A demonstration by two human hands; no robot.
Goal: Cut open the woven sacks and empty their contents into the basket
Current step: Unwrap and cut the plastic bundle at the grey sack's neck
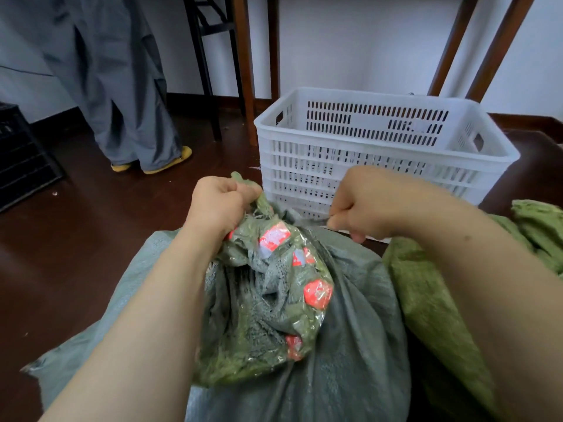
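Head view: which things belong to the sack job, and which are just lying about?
Job: sack; left hand gripping its tied neck; right hand holding a grey tool; basket; green sacks on the right.
Lying about: black crate; stool; table legs; bystander's legs.

basket (380, 141) behind sack (350, 345), crate (21, 159) far left
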